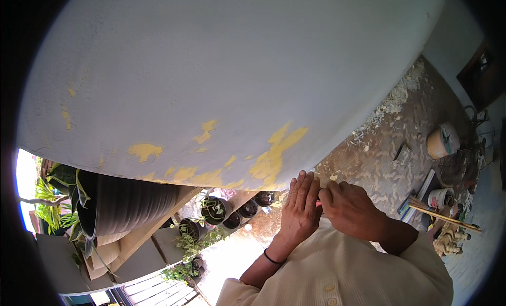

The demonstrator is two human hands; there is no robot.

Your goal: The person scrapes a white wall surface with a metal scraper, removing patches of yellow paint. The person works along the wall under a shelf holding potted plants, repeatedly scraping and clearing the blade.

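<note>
A grey painted wall (pixel 237 76) fills the upper view, with patches of yellow paint (pixel 272 155) bared along its lower edge. At that edge, my left hand (pixel 298 207) lies with straight fingers side by side, its fingertips by the wall. A black band (pixel 272 257) circles the wrist. Beside it, my right hand (pixel 350 207) is curled around a small red object (pixel 318 203), of which only a sliver shows between the hands. The rest of that object is hidden, so its kind is unclear. Whether my left palm also bears on it cannot be seen.
Paint flakes (pixel 399 94) litter the patterned floor (pixel 355 155) along the wall. To the right stand a bucket (pixel 442 141), a smaller white tub (pixel 440 197) and a long-handled brush (pixel 442 215). At left, a large black plant pot (pixel 130 203) rests near smaller potted plants (pixel 215 209).
</note>
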